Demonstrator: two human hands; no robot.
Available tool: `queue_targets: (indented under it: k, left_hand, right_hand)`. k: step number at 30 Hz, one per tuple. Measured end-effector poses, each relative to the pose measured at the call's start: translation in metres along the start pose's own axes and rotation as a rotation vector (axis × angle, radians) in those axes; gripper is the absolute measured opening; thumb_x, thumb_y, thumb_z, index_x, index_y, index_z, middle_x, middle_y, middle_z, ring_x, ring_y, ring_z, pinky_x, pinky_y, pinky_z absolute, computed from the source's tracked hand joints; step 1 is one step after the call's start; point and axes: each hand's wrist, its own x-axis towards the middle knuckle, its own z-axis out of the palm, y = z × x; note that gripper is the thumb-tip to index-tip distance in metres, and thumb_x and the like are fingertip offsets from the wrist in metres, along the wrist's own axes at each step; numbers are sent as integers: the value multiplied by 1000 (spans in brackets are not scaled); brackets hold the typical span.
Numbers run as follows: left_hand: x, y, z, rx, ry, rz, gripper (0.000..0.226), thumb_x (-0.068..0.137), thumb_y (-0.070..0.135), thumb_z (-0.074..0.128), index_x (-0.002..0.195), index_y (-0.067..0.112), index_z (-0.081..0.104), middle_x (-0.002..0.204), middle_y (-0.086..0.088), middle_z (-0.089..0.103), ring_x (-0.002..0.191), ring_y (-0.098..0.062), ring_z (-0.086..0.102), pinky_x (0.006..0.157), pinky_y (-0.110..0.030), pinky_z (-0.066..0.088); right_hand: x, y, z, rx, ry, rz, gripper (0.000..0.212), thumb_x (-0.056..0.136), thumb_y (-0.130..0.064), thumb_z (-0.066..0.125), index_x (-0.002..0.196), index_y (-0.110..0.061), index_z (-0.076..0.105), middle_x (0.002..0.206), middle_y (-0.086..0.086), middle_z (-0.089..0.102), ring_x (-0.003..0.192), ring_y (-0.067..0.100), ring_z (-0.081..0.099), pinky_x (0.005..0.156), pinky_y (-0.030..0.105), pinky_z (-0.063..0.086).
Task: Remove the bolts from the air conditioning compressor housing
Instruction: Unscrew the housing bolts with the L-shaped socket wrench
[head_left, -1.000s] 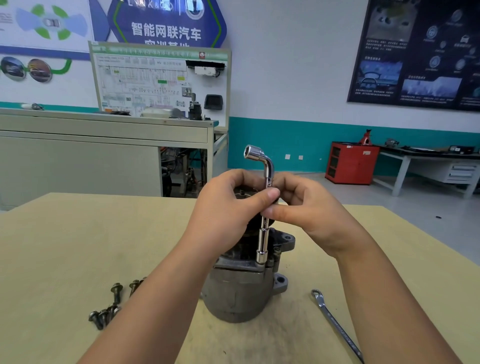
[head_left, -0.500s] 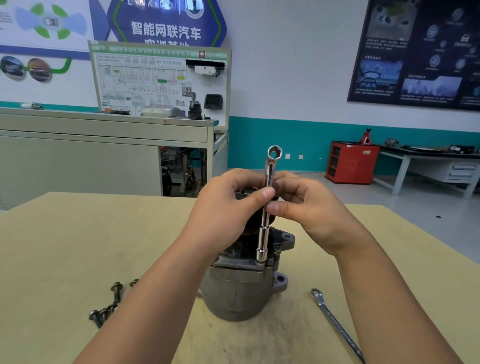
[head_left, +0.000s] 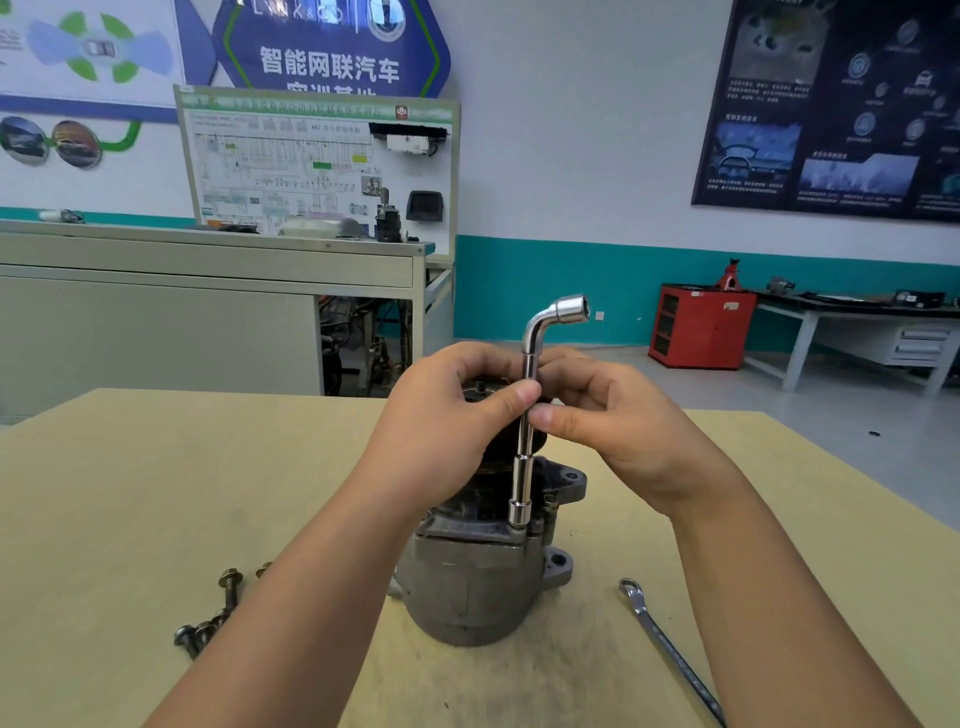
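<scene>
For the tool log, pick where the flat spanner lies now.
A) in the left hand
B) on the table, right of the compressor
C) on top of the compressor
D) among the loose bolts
B: the flat spanner lies on the table right of the compressor, untouched; the left hand and the right hand grip the L-shaped socket wrench.

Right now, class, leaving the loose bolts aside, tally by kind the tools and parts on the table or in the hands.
Compressor: 1
L-shaped socket wrench: 1
Flat spanner: 1
Total: 3
</scene>
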Motion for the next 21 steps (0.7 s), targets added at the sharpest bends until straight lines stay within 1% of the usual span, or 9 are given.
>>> queue_targets:
  k: [2, 5, 7, 9, 11, 14, 16, 19, 21]
  left_hand:
    - [0, 1, 1, -10, 13, -20, 9, 83, 24, 71, 81, 31, 67, 79, 15, 68, 84, -6, 65, 85, -35, 53]
    - [0, 2, 1, -24, 23, -41, 6, 81, 25, 73, 83, 28, 67, 77, 11, 69, 83, -13, 67, 85, -45, 54]
    - [0, 2, 1, -25, 25, -35, 6, 80, 25, 73, 82, 27, 67, 73, 13, 68, 79, -11, 67, 84, -43, 55]
    - [0, 1, 0, -26, 27, -28, 7, 80, 26, 73, 80, 28, 67, 71, 16, 68, 77, -8, 66, 83, -40, 55]
    - [1, 0, 0, -28, 30, -26, 7, 79, 27, 74, 79, 28, 67, 72, 16, 68, 77, -7, 66, 82, -38, 55]
    - [1, -1, 0, -50, 30, -29, 8, 77, 28, 74, 79, 28, 67, 73, 14, 69, 78, -10, 67, 80, -38, 56]
    - [1, -2, 0, -64, 25, -30, 9, 76, 28, 75, 77, 30, 66, 73, 14, 70, 77, -10, 68, 77, -36, 56]
    - [2, -3, 0, -91, 13, -34, 13, 74, 28, 76, 70, 34, 66, 73, 13, 70, 79, -13, 68, 79, -38, 55]
    - [2, -3, 0, -91, 14, -32, 11, 74, 29, 76, 71, 33, 66, 74, 14, 69, 78, -11, 68, 76, -33, 54]
  right_hand:
    - [0, 1, -1, -4, 4, 11, 25, 74, -13, 68, 99, -17, 66, 107, 8, 66, 100, 12, 63, 80, 22, 50]
    - [1, 4, 0, 30, 10, 12, 26, 69, -14, 68, 95, -17, 64, 97, 3, 68, 93, 10, 64, 77, 22, 49]
    - [2, 4, 0, 39, 17, 8, 24, 68, -13, 69, 91, -18, 64, 91, -2, 68, 90, 7, 64, 75, 21, 48]
    - [3, 5, 0, 28, 30, 5, 22, 69, -12, 70, 88, -18, 63, 90, -2, 67, 89, 7, 64, 75, 21, 49]
    - [3, 4, 1, 13, 31, -1, 19, 73, -5, 72, 86, -17, 64, 90, -3, 66, 87, 5, 64, 74, 20, 49]
    - [3, 2, 2, -16, 37, -1, 20, 79, 4, 68, 83, -15, 64, 91, -4, 65, 85, 2, 63, 72, 17, 48]
    - [3, 1, 2, -34, 44, 5, 19, 80, 4, 67, 83, -14, 64, 95, -1, 63, 87, 4, 62, 74, 19, 48]
    - [3, 0, 2, -54, 44, 7, 16, 81, 2, 66, 85, -14, 66, 100, 2, 61, 92, 8, 61, 78, 22, 47]
    - [2, -1, 2, -65, 40, 8, 16, 83, 1, 65, 87, -14, 67, 102, 3, 60, 95, 10, 60, 78, 21, 47]
